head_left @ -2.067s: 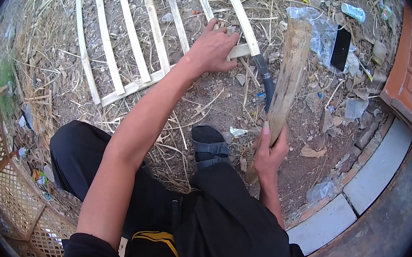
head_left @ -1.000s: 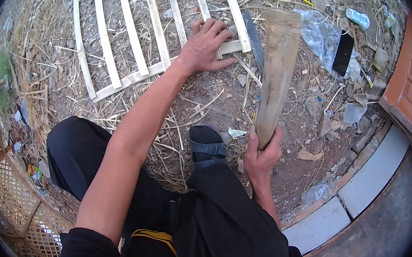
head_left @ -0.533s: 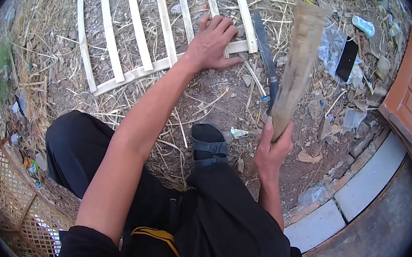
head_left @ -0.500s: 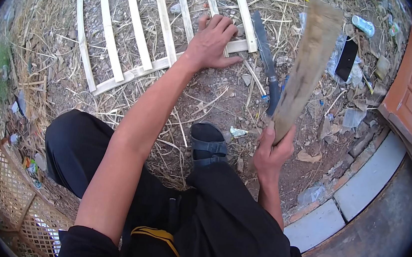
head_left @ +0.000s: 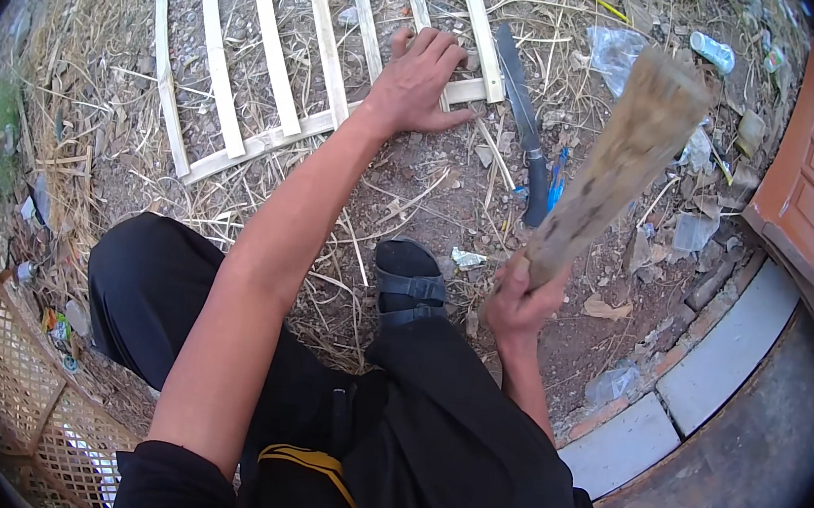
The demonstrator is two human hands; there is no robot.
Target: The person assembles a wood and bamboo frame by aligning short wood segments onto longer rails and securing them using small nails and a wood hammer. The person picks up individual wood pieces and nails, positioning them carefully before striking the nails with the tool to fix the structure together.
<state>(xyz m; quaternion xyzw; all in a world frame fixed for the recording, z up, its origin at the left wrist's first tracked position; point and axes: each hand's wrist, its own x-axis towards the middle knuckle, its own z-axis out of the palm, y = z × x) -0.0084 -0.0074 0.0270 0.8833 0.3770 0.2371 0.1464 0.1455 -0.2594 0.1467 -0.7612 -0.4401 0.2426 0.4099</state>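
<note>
A frame of pale wooden slats (head_left: 272,49) lies on the ground, its strips meeting a crosspiece at the near end. My left hand (head_left: 417,84) is bent over that crosspiece near its right end, fingers curled on the far side and thumb on the near side. The part under the palm is hidden. My right hand (head_left: 524,301) is closed round the narrow end of a rough wooden club (head_left: 620,162), whose thick end is raised up and to the right. Between the two hands a long-bladed knife (head_left: 523,98) with a dark handle lies on the soil.
My sandalled foot (head_left: 411,279) stands below the knife. Dry straw and litter cover the ground, with a can (head_left: 712,52) at the upper right. A brown ridged panel (head_left: 813,168) and pale paving blocks (head_left: 730,343) border the right; a woven lattice (head_left: 15,391) borders the left.
The club's thick end has tipped to the right and a little lower, now covering the phone beyond it. My right hand has shifted slightly left. My left hand and the slatted frame keep their places.
</note>
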